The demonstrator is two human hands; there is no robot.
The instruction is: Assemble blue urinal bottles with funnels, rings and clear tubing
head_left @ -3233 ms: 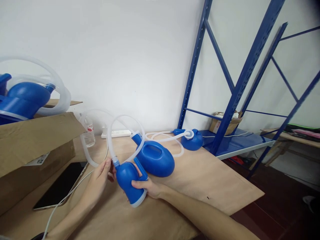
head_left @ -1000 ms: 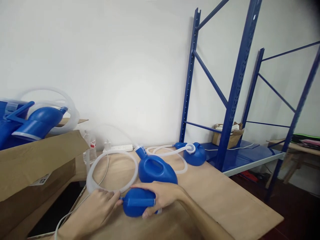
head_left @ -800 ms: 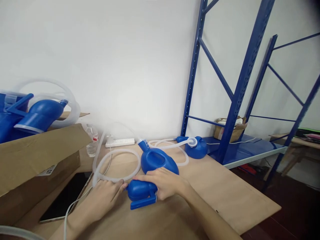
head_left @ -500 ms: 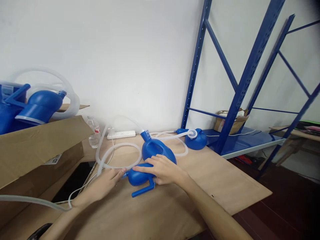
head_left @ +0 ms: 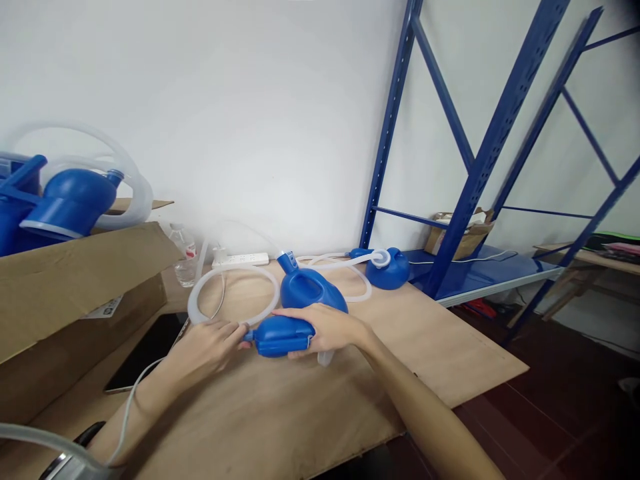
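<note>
A blue plastic urinal head [head_left: 284,335] with a folded-in handle lies sideways just above the table, its narrow neck pointing left. My right hand [head_left: 333,328] is closed around its wide end, thumb and fingers on either side. At the neck, my left hand [head_left: 217,343] pinches with its fingertips; whether the hose end is also between them is hidden. Right behind stands a blue urinal bottle [head_left: 313,290] with a moulded grip and a clear tube at its cap. Coiled clear hose [head_left: 235,270] lies behind my left hand. Clear plastic [head_left: 326,358] shows below my right hand.
At left, a cardboard box [head_left: 75,287] holds more blue urinals and hose. Near it are a black tablet [head_left: 145,357], a water bottle [head_left: 184,257] and a power strip [head_left: 243,260]. Another blue bottle [head_left: 390,272] sits by the blue rack [head_left: 450,267]. A hose [head_left: 45,437] crosses the lower left.
The urinal head has been turned, so its handle, which stuck out toward me, now lies along its front. My left fingers have closed round the neck. The view has shifted slightly.
</note>
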